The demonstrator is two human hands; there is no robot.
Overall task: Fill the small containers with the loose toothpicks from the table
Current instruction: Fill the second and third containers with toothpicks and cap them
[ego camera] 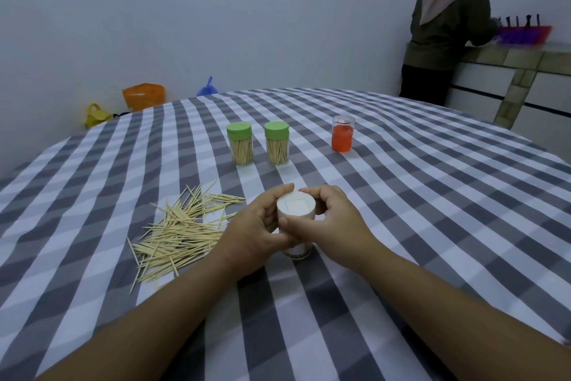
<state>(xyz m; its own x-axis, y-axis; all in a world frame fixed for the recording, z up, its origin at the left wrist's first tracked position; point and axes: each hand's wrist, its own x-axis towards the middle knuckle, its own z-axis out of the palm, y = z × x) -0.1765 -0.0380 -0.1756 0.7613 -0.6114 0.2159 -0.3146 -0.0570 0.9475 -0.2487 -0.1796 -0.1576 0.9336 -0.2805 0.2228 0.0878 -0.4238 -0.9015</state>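
Toothpick container (296, 207), white lid's label blank, clamped in left grip (258, 227) and right grip (332, 220).

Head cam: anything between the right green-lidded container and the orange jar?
Nothing. Between the right green-lidded container and the orange jar the head view shows only bare checked tablecloth. Both stand upright and apart.

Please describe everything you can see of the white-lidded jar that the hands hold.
The jar is small and clear, plastic by its look, with a round white lid bearing a faint square mark. It stands upright on the checked cloth, right of the loose toothpicks. The left hand and right hand grip it, hiding most of its body.
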